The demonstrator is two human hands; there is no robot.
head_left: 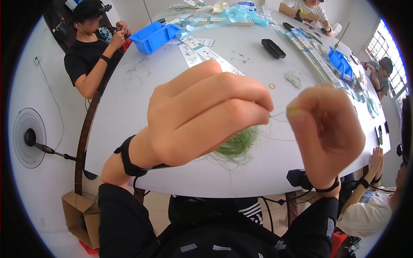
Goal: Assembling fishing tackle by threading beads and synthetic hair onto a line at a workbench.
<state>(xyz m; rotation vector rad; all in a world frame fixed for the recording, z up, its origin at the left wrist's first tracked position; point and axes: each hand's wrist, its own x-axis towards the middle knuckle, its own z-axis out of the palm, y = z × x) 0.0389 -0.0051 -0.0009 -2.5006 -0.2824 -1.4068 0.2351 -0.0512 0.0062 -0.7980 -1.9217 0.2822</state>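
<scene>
My left hand (206, 112) is raised over the near part of the white table (193, 182), its fingers folded in a pinch. Facing it on the right, my right hand (329, 127) has thumb and forefinger pressed together. A thin line (278, 115) spans the small gap between the fingertips, with a tiny dark spot at the left fingers. Each hand grips this line. Below and partly behind my left hand lies a loose bundle of fine green line (237, 144). Another strand trails across to the right under my right hand.
Ahead are a black case (273, 48), a yellowish ring (272, 86) and a pale tangle of line (294, 80). Blue bins (150, 38) and printed strips (189, 53) lie farther off. People work around the table. A fan (30, 137) and cardboard box (79, 215) stand left.
</scene>
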